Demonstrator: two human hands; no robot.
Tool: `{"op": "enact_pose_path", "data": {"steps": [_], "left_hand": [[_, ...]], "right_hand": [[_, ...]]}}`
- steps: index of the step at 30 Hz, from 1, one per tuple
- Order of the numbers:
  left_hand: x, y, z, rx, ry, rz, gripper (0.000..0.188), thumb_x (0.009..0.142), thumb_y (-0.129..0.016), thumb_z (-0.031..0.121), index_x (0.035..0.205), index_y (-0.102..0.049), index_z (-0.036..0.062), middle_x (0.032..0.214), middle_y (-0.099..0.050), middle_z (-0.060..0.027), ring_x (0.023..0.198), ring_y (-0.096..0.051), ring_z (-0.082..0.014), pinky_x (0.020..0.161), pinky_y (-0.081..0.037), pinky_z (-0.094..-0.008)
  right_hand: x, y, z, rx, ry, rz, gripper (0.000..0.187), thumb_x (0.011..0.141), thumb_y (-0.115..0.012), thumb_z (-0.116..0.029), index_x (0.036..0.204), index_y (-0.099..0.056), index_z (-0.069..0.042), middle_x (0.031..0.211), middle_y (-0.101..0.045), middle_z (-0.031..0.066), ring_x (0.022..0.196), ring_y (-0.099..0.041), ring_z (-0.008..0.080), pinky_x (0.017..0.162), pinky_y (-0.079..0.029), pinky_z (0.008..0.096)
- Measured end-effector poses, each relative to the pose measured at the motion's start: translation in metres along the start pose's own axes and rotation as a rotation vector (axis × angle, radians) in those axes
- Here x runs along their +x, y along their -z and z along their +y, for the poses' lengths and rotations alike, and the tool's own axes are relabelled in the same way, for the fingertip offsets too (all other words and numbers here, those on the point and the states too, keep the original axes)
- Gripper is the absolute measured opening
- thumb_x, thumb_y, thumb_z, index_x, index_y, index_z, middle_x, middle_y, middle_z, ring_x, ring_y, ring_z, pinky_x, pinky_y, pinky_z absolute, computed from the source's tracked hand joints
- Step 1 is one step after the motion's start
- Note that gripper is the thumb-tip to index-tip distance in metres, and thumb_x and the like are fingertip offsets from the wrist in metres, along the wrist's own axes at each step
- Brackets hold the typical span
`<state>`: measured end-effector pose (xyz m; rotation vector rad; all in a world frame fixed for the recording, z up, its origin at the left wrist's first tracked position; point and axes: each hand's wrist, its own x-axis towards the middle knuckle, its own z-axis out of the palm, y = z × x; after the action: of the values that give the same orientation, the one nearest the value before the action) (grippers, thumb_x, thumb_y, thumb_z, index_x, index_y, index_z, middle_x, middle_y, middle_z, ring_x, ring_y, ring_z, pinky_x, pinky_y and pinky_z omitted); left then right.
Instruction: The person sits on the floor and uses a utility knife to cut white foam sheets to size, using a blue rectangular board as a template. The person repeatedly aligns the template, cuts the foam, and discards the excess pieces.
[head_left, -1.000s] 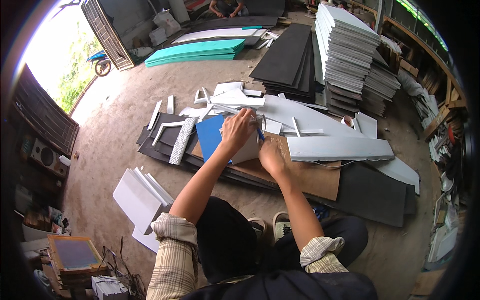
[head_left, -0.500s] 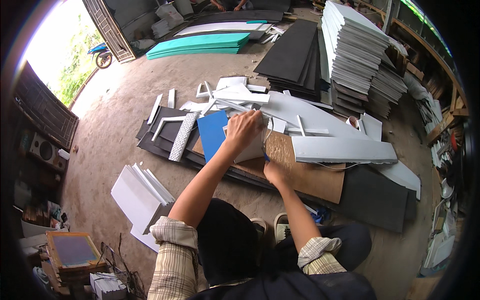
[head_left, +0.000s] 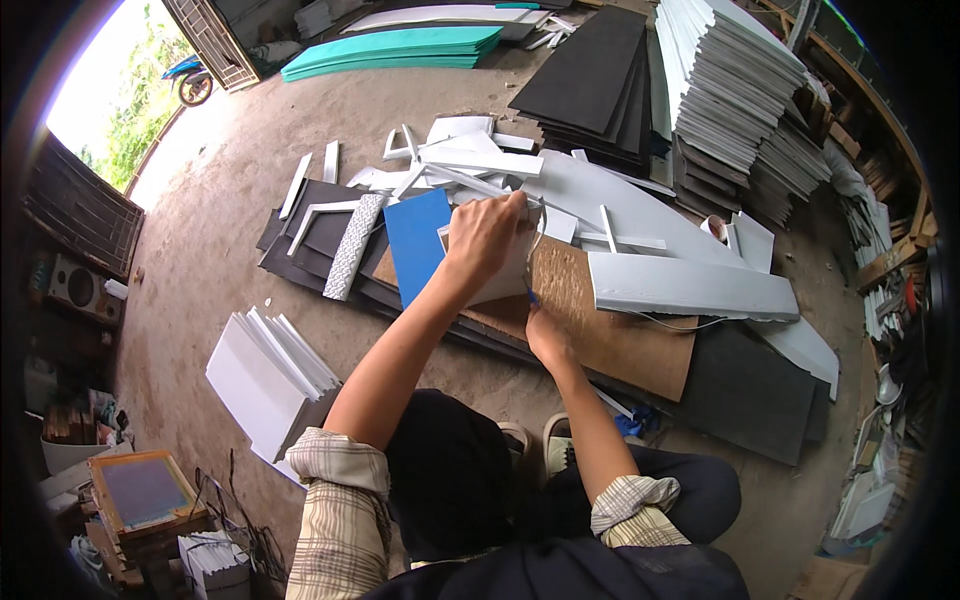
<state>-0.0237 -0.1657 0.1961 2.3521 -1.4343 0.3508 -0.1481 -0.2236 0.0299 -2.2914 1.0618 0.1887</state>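
My left hand point(head_left: 485, 237) is closed at the upper edge of a white foam piece point(head_left: 507, 284), its fingers pressed together there. My right hand point(head_left: 549, 336) lies nearer to me, wrapped round a blue-handled cutting tool, probably a knife point(head_left: 533, 297). Its thin blade runs along the foam's right edge, and a narrow white strip point(head_left: 541, 222) curls up beside that edge. Under the foam lies a scratched brown board point(head_left: 625, 345). A blue sheet point(head_left: 418, 240) sticks out to the left of my left hand. The tips of my left fingers are partly hidden.
White foam offcuts point(head_left: 480, 163) and a long white slab point(head_left: 690, 286) lie around the board, over black sheets point(head_left: 755, 395). Stacked white sheets point(head_left: 265, 380) stand at left on the floor. Tall sheet piles point(head_left: 735, 95) and green sheets point(head_left: 390, 52) are farther off.
My view has tipped downward a little, so the scene sits higher in the picture. Both hands keep nearly the same places and holds; the right has shifted only slightly.
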Motion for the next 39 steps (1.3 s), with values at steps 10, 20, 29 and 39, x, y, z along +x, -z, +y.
{"op": "enact_pose_path", "data": {"steps": [10,20,29,39], "left_hand": [[0.005,0.002,0.001,0.123,-0.018,0.039,0.013,0.077,-0.059,0.014,0.08,-0.05,0.005,0.071,-0.062,-0.0087,0.066,-0.063,-0.0244,0.058,-0.049,-0.0342],[0.001,0.009,0.002,0.028,-0.033,-0.051,0.017,0.074,-0.059,0.013,0.084,-0.049,0.0025,0.075,-0.062,-0.0137,0.07,-0.062,-0.0312,0.06,-0.048,-0.0402],[-0.002,0.009,-0.006,0.036,-0.059,-0.024,0.016,0.071,-0.058,0.008,0.083,-0.048,0.0026,0.073,-0.061,-0.0129,0.069,-0.061,-0.0308,0.062,-0.048,-0.0397],[0.004,-0.006,-0.012,0.138,-0.069,0.074,0.013,0.077,-0.056,0.013,0.081,-0.047,0.004,0.074,-0.06,-0.0105,0.069,-0.062,-0.0265,0.066,-0.048,-0.0352]], "right_hand": [[0.005,0.007,0.007,0.055,0.283,0.102,0.045,0.093,-0.03,-0.03,0.093,-0.058,0.005,0.097,-0.057,0.0281,0.093,-0.054,0.0436,0.083,-0.043,0.0493],[0.011,0.02,0.0,-0.017,0.133,-0.202,0.034,0.091,-0.035,-0.022,0.107,-0.055,-0.001,0.119,-0.05,0.0223,0.107,-0.05,0.0402,0.087,-0.04,0.0505],[0.015,0.022,-0.014,-0.027,0.151,-0.188,0.032,0.09,-0.036,-0.016,0.114,-0.052,-0.003,0.122,-0.046,0.024,0.111,-0.048,0.0371,0.09,-0.041,0.0445],[0.02,0.018,0.006,-0.108,0.16,-0.126,0.036,0.09,-0.026,-0.014,0.108,-0.054,0.001,0.099,-0.06,0.0216,0.068,-0.063,0.0343,0.069,-0.05,0.0426]]}}
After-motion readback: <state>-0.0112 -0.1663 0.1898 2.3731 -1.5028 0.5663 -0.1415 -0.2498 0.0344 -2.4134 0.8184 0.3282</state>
